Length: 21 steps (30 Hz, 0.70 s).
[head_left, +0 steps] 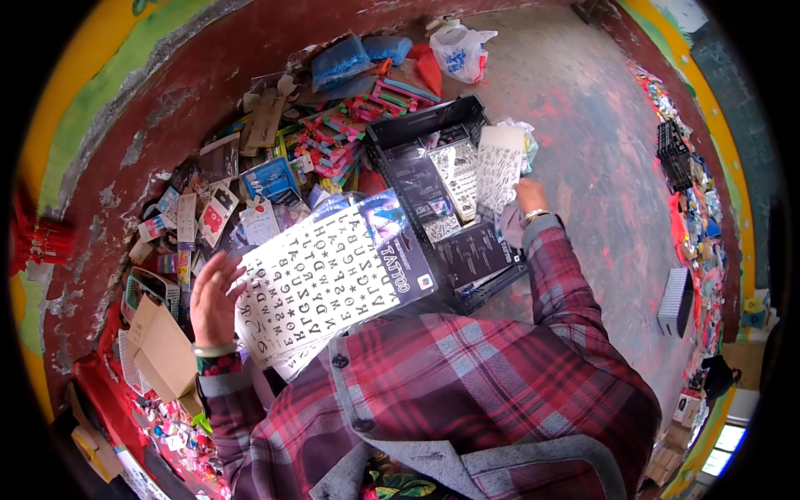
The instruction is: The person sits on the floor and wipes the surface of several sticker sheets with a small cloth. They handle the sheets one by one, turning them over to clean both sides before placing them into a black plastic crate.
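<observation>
A stack of white temporary tattoo sheets [312, 275] with rows of black letters and a dark printed header lies before my body. At its left edge is my left hand [215, 300], fingers stretched out and slightly apart; whether the fingertips touch the sheets I cannot tell. My right hand [531, 197] is closed at the lower right edge of a smaller patterned tattoo sheet [498, 171], which it holds over the right side of a black plastic crate [383, 133]. Inside the crate lie dark-backed packs [471, 254] and another white patterned sheet [457, 179].
Pink and teal packaged items [333, 137] are heaped behind the crate, near blue bags [342, 62] and a white plastic bag [460, 52]. Loose packets [218, 212] and a cardboard box [160, 346] lie to the left. A grey basket [675, 302] stands on the floor at right.
</observation>
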Each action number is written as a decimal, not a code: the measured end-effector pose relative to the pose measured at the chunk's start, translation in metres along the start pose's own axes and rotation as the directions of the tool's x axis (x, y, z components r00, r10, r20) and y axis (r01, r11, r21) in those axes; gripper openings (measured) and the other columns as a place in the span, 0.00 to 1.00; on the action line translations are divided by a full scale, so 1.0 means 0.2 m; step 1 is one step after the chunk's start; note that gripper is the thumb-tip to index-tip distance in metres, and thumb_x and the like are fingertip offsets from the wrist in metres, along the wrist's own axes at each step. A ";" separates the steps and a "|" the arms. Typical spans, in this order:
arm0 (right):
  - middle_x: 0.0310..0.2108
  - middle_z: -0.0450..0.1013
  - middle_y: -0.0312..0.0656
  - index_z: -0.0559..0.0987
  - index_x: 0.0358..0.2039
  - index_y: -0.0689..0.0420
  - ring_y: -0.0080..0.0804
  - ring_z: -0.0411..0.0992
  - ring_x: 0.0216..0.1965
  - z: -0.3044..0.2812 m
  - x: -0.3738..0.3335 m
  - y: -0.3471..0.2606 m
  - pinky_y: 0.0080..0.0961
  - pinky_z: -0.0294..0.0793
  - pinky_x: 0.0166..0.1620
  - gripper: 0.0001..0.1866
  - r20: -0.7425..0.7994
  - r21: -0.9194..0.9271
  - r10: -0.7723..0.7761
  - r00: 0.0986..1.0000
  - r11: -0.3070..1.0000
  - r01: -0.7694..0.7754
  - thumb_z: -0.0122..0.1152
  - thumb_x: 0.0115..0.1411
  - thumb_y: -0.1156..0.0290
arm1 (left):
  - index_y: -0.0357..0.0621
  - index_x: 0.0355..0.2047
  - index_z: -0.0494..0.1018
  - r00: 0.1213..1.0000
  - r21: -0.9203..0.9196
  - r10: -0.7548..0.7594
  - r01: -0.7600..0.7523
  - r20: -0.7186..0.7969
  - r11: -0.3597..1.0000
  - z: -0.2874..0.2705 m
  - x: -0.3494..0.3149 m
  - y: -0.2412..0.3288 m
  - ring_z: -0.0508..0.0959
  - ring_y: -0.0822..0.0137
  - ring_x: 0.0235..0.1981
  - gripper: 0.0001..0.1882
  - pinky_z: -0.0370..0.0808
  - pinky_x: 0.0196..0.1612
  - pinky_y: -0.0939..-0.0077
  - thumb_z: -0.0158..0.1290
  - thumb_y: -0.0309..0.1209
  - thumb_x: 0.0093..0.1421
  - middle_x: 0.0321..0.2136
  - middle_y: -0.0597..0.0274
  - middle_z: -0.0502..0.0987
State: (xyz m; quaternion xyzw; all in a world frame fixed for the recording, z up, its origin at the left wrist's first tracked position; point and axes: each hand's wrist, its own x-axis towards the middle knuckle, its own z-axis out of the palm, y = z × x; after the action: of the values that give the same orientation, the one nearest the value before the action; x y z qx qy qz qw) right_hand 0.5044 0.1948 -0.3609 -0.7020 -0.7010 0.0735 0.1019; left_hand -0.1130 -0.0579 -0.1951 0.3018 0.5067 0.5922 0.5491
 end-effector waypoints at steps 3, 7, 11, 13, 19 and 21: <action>0.27 0.74 0.54 0.78 0.25 0.59 0.55 0.72 0.34 0.15 -0.02 -0.10 0.49 0.69 0.40 0.12 0.051 0.123 0.062 0.997 0.990 -0.068 0.54 0.53 0.64 | 0.32 0.54 0.64 0.998 -0.036 -0.013 0.010 -0.066 0.999 -0.01 -0.09 -0.03 0.77 0.62 0.43 0.19 0.75 0.41 0.78 0.43 0.28 0.65 0.46 0.47 0.74; 0.31 0.75 0.52 0.79 0.25 0.59 0.53 0.73 0.35 0.36 0.11 -0.20 0.46 0.71 0.40 0.12 0.117 0.146 -0.027 0.993 0.989 0.010 0.52 0.54 0.65 | 0.31 0.54 0.64 0.989 -0.102 -0.015 0.000 -0.149 0.995 -0.04 -0.12 -0.13 0.77 0.63 0.42 0.18 0.74 0.40 0.79 0.42 0.27 0.65 0.44 0.46 0.75; 0.37 0.76 0.51 0.81 0.32 0.56 0.50 0.73 0.41 0.64 0.32 -0.20 0.42 0.73 0.43 0.12 0.249 -0.040 -0.010 0.968 0.999 0.021 0.49 0.52 0.69 | 0.31 0.53 0.64 0.979 -0.130 0.007 -0.034 -0.202 0.991 -0.02 -0.11 -0.16 0.77 0.65 0.40 0.18 0.73 0.39 0.79 0.41 0.27 0.65 0.44 0.47 0.75; 0.38 0.75 0.52 0.81 0.32 0.57 0.50 0.73 0.42 0.62 0.36 -0.33 0.42 0.72 0.45 0.12 0.317 -0.022 0.000 0.948 1.000 0.008 0.50 0.52 0.69 | 0.32 0.53 0.64 0.968 -0.137 0.016 -0.051 -0.250 0.989 -0.03 -0.14 -0.17 0.77 0.65 0.40 0.18 0.73 0.39 0.79 0.41 0.27 0.65 0.43 0.47 0.75; 0.37 0.76 0.50 0.79 0.32 0.60 0.48 0.74 0.40 0.89 0.50 -0.29 0.40 0.72 0.44 0.11 0.444 -0.164 -0.173 0.879 0.949 0.270 0.49 0.53 0.71 | 0.35 0.53 0.65 0.947 -0.115 -0.010 -0.029 -0.321 0.993 -0.03 -0.13 -0.16 0.75 0.70 0.36 0.18 0.71 0.35 0.83 0.43 0.29 0.65 0.41 0.51 0.75; 0.37 0.76 0.51 0.79 0.33 0.61 0.48 0.74 0.41 0.97 0.54 -0.27 0.39 0.72 0.45 0.12 0.487 -0.190 -0.155 0.859 0.942 0.277 0.49 0.54 0.71 | 0.36 0.54 0.64 0.946 -0.126 -0.021 -0.021 -0.324 0.992 -0.05 -0.13 -0.17 0.74 0.72 0.36 0.19 0.70 0.35 0.85 0.45 0.30 0.64 0.41 0.53 0.75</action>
State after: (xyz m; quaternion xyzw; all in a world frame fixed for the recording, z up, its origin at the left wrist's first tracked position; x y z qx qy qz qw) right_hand 0.4060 0.3104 -0.5312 -0.5871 -0.7831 0.1375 -0.1523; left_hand -0.1057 -0.0888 -0.2247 0.1644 0.5513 0.6649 0.4764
